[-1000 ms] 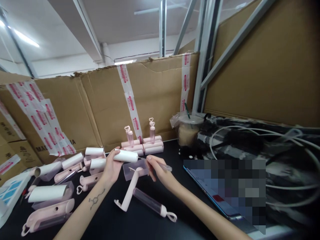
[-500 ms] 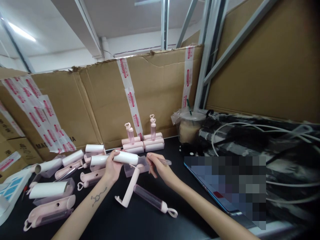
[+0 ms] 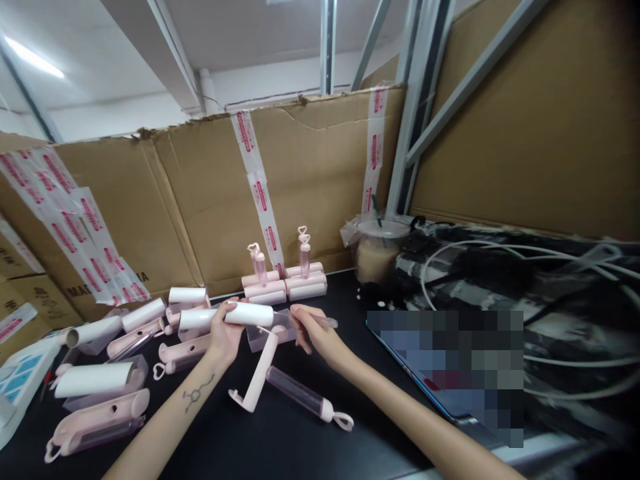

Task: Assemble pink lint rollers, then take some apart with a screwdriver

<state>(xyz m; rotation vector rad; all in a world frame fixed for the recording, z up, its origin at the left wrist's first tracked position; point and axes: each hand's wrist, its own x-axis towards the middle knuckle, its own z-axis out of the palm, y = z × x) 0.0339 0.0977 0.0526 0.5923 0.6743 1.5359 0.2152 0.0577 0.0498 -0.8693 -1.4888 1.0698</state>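
Note:
My left hand is closed around a white lint roll, held nearly level with its right end free. Just right of that end, my right hand pinches a slim translucent stick, whose rear part sticks out behind the fingers; its tip is hard to make out. Below the hands lie a pink L-shaped roller arm and a clear pinkish tube with a looped cap. Behind the lint roll is a clear pink cover, partly hidden by it.
On the left lie several white rolls and pink roller parts. Pink rollers stand against the cardboard wall. To the right are a drink cup, a blue-edged device and white cables.
The camera view has shifted slightly. Both hands keep nearly the same pose, with the lint roll and the stick still held close to each other.

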